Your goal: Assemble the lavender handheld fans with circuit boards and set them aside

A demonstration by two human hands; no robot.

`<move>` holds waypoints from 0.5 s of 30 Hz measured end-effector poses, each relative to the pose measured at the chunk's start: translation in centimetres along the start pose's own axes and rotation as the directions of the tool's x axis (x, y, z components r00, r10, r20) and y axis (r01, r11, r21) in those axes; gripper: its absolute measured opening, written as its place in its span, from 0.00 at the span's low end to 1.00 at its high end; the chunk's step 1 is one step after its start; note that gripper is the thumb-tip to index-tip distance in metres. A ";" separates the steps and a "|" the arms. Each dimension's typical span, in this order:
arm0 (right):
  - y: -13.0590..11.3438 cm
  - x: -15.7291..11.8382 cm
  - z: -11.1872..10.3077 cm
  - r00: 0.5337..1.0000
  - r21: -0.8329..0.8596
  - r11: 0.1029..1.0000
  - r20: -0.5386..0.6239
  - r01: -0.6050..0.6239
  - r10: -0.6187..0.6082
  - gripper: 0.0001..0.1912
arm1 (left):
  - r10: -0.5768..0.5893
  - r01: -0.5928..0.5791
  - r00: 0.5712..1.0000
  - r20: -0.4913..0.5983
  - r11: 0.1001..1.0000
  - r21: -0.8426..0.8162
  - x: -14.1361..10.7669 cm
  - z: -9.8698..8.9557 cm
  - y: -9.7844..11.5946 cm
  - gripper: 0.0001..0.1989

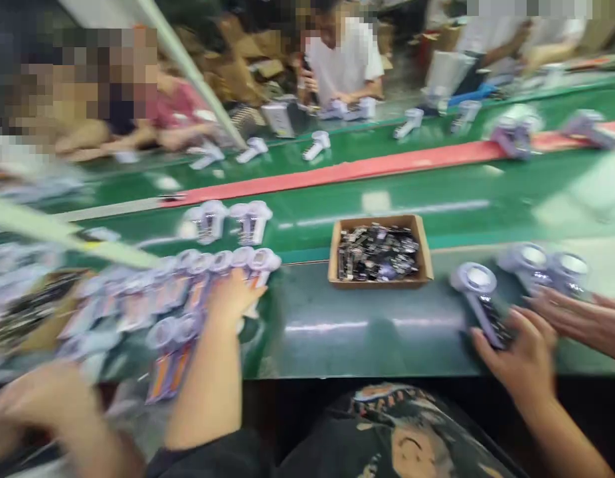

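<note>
My right hand [527, 362] has its thumb and fingers around the handle of a lavender casing [474, 279] with a round head, like a handheld fan; dark parts show in the handle. My left hand [230, 299] reaches over a row of similar lavender casings [265, 260], its thumb stretched out to the right. Its fingers are blurred and lie at the casings near the row's right end; whether they touch one is unclear. Several casings in that row show orange strips in their handles. Two more casings [174, 332] lie just left of my left forearm.
A cardboard box [332, 275] of small dark parts stands mid-table. Another person's hand [571, 325] is beside two casings [529, 259] at right; a co-worker's arm [53, 405] is at lower left. The green conveyor [307, 216] carries casings, with people seated beyond it.
</note>
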State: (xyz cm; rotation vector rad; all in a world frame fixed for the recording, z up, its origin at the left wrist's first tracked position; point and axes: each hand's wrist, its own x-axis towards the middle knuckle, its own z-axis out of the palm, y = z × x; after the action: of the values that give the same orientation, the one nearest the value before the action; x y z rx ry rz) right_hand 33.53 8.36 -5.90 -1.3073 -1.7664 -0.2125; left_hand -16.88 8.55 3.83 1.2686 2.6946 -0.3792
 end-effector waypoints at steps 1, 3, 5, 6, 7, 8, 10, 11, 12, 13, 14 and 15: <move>0.1 -0.6 -0.3 0.999 -0.055 0.998 0.028 0.035 -0.033 0.30 | 0.006 -0.006 1.000 0.000 1.000 -0.004 0.1 -0.1 0.1 0.33; 0.3 -1.2 -0.5 0.998 -0.099 0.995 0.052 0.032 -0.027 0.27 | 0.008 -0.008 1.000 -0.015 1.000 -0.008 0.5 -0.4 0.5 0.33; 0.1 -1.2 -0.7 0.997 -0.106 0.994 0.070 0.041 -0.034 0.25 | -0.048 0.044 0.997 -0.062 0.997 -0.065 0.5 -0.7 0.9 0.33; -0.1 -1.2 -0.8 0.996 -0.108 0.993 0.076 0.053 -0.045 0.23 | -0.053 0.045 0.995 -0.086 0.994 -0.095 0.2 -0.9 1.0 0.32; -0.3 -1.2 -0.9 0.996 -0.110 0.992 0.073 0.069 -0.061 0.22 | -0.059 0.043 0.991 -0.120 0.990 -0.132 -0.2 -1.0 1.1 0.31; -0.5 -1.3 -1.1 0.995 -0.118 0.990 0.066 0.081 -0.074 0.22 | -0.052 0.025 0.987 -0.155 0.985 -0.173 -0.7 -1.2 1.1 0.30; -0.7 -1.6 -1.4 0.996 -0.148 0.986 0.052 0.078 -0.071 0.20 | -0.051 -0.012 0.976 -0.212 0.958 -0.287 -1.7 -1.4 0.7 0.30; -0.6 -1.8 -1.5 0.997 -0.169 0.984 0.052 0.059 -0.051 0.18 | -0.077 -0.017 0.966 -0.248 0.934 -0.356 -2.2 -1.4 0.4 0.31; -0.5 -2.0 -1.6 0.998 -0.191 0.981 0.059 0.031 -0.020 0.17 | -0.114 -0.022 0.950 -0.292 0.906 -0.424 -2.7 -1.4 0.0 0.33; -0.4 -2.2 -1.6 0.997 -0.211 0.977 0.070 -0.003 0.018 0.15 | -0.147 -0.044 0.925 -0.351 0.874 -0.483 -3.2 -1.3 -0.4 0.37; -0.3 -2.3 -1.6 0.995 -0.226 0.974 0.082 -0.035 0.055 0.13 | -0.143 -0.115 0.895 -0.422 0.840 -0.530 -3.7 -1.3 -0.8 0.40; -0.2 -2.4 -1.5 0.992 -0.236 0.970 0.092 -0.063 0.087 0.12 | -0.111 -0.218 0.860 -0.498 0.802 -0.556 -4.2 -1.2 -1.3 0.43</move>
State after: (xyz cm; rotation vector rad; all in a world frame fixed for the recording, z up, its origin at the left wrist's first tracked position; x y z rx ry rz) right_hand 34.30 5.73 -6.69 -1.5747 -1.8152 -0.3238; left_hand -15.25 5.02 6.11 1.3574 2.7728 0.8942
